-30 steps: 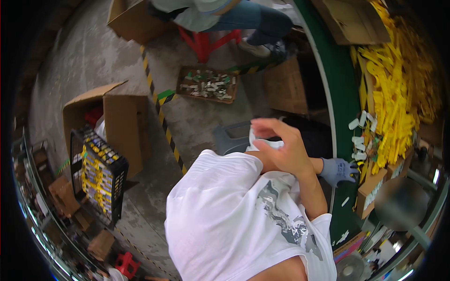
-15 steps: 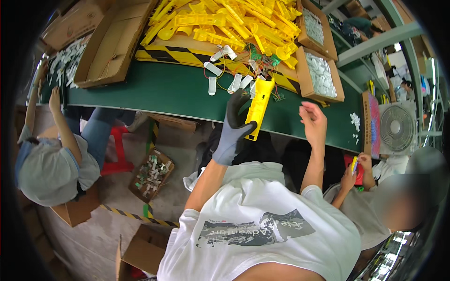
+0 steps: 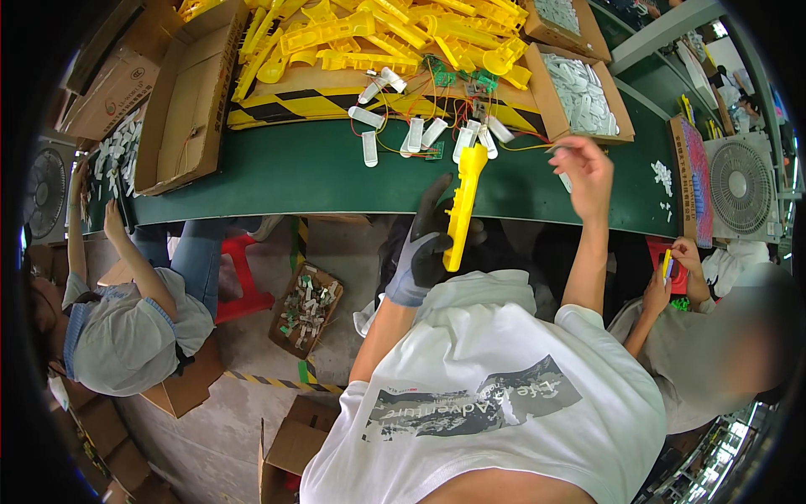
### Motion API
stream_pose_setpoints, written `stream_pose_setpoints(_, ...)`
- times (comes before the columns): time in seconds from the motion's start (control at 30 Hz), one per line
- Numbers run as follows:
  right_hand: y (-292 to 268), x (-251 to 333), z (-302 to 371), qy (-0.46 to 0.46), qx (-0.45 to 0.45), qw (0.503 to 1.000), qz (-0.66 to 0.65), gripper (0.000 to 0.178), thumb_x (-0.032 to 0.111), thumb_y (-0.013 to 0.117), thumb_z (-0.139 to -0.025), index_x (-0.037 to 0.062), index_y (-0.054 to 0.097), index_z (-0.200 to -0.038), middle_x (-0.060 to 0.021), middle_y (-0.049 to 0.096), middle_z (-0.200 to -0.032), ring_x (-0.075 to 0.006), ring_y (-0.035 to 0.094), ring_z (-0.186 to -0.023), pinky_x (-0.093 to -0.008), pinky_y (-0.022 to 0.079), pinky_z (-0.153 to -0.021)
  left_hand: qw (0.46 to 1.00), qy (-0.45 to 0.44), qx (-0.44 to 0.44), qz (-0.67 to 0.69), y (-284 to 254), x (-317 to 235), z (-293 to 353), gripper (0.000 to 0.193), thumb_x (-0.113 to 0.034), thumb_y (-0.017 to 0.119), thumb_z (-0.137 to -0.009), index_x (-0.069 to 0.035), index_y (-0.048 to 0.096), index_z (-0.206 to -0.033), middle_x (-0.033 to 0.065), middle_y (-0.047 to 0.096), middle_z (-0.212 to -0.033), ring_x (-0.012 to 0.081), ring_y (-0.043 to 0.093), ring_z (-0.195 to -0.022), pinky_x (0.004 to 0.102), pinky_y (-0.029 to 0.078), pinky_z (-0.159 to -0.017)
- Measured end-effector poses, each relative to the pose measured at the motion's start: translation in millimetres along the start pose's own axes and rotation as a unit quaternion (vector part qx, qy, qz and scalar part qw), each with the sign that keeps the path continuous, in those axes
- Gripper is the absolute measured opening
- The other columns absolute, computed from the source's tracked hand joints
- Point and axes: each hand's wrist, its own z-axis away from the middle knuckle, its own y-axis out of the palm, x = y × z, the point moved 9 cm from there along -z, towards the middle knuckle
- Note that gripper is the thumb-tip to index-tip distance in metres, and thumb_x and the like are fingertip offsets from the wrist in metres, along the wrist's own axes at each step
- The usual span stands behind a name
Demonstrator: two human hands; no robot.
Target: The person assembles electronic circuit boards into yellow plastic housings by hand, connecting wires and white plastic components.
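My left hand (image 3: 422, 252), in a grey glove with black fingers, grips a long yellow plastic housing (image 3: 464, 206) near its lower end. The housing points up toward the table, its wide end farthest from me, its ribbed edge to the left. My bare right hand (image 3: 588, 175) is raised over the table's right part, fingers pinched at the end of thin red and yellow wires (image 3: 529, 146). Beneath those fingers shows a white plastic piece (image 3: 565, 181); whether it hangs or lies there I cannot tell. Several white strips (image 3: 415, 134) and green circuit boards (image 3: 438, 70) with wires lie beyond the housing.
Yellow housings (image 3: 386, 34) are heaped behind a striped edge on the green table (image 3: 285, 172). A box of white parts (image 3: 579, 92) stands right, a long cardboard box (image 3: 189, 109) left. Co-workers sit on both sides. A parts box (image 3: 306, 311) and red stool (image 3: 242, 277) are on the floor.
My left hand has turned the housing edge-on and drawn it slightly nearer me. My right hand has moved up to the wires and pinched them. The whole view has shifted.
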Motion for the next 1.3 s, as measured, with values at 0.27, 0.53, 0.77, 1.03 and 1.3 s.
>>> stream_pose_setpoints(0.27,-7.0,29.4,-14.1,-0.017,-0.001,0.986,-0.166,0.02,0.011,0.06,-0.086,-0.0029,0.06,-0.1,-0.004,0.062,-0.082,-0.0071,0.058,-0.067,-0.021,0.048,-0.059,0.979,0.114,-0.048,-0.161,-2.6,16.4,-38.4,0.081,-0.008,0.061,-0.07,-0.013,0.023,-0.141,0.0151,0.044,-0.123,0.0297,0.056,-0.101,0.0369,0.05,-0.084)
stream_pose_setpoints(0.53,40.0,26.2,2.7,0.048,0.111,0.948,-0.293,0.022,0.014,0.062,-0.086,0.0,0.058,-0.102,-0.0038,0.06,-0.072,-0.0056,0.052,-0.054,-0.0191,0.045,-0.05,0.904,0.246,-0.201,-0.287,-36.1,-43.8,0.5,0.069,0.005,0.061,-0.075,-0.009,0.032,-0.137,0.0104,0.055,-0.11,0.0223,0.059,-0.093,0.0363,0.051,-0.08)
stream_pose_setpoints(0.77,81.2,9.0,25.0,0.131,0.232,0.879,-0.395,0.029,0.014,0.061,-0.087,-0.0041,0.057,-0.109,-0.0061,0.063,-0.075,-0.0083,0.058,-0.057,-0.0188,0.046,-0.047,0.912,0.217,-0.139,-0.319,11.5,-73.8,-9.1,0.075,0.015,0.058,-0.069,-0.005,0.028,-0.134,0.0157,0.051,-0.121,0.0293,0.057,-0.106,0.0406,0.05,-0.088)
stream_pose_setpoints(1.03,88.8,-13.2,33.4,0.109,0.142,0.965,-0.19,0.032,0.026,0.062,-0.088,0.0036,0.06,-0.066,0.0012,0.054,-0.057,-0.0017,0.045,-0.047,-0.018,0.033,-0.041,0.922,0.023,-0.036,-0.384,19.5,-30.9,-36.1,0.084,0.006,0.06,-0.071,-0.006,0.019,-0.143,0.0099,0.042,-0.131,0.02,0.046,-0.117,0.0304,0.041,-0.094)
stream_pose_setpoints(1.3,85.3,-34.2,44.8,0.11,0.069,0.977,-0.166,0.018,0.017,0.065,-0.086,0.0004,0.058,-0.085,-0.0017,0.06,-0.074,-0.0047,0.058,-0.063,-0.0193,0.048,-0.056,0.895,0.108,-0.155,-0.403,-3.1,-27.1,-49.8,0.048,0.003,0.068,-0.076,0.0,0.047,-0.119,0.0039,0.058,-0.102,0.0112,0.057,-0.09,0.0248,0.047,-0.081)
